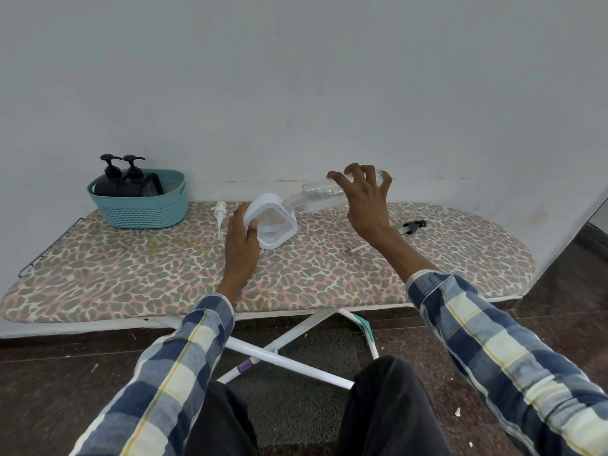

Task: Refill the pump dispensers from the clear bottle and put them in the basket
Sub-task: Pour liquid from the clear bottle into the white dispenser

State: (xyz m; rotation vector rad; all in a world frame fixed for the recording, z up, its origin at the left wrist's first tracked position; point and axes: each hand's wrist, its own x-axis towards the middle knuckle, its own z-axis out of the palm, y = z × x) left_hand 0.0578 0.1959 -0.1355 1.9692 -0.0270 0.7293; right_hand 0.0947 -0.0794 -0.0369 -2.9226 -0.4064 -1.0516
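Observation:
My left hand (241, 240) grips a white, square-sided dispenser (274, 222) tilted on the ironing board, its pump off. My right hand (365, 199) holds the clear bottle (320, 194) from above, tipped nearly level, its neck at the dispenser's top opening. A little clear liquid shows inside the dispenser. The white pump head (219, 217) lies on the board just left of my left hand. Two black pump dispensers (121, 179) stand in the teal basket (141, 209) at the board's far left.
A black pump with its tube (413, 225) lies on the board right of my right wrist, a small white stick (360, 247) nearby. The leopard-print ironing board (131, 278) stands against a pale wall; its white legs cross below.

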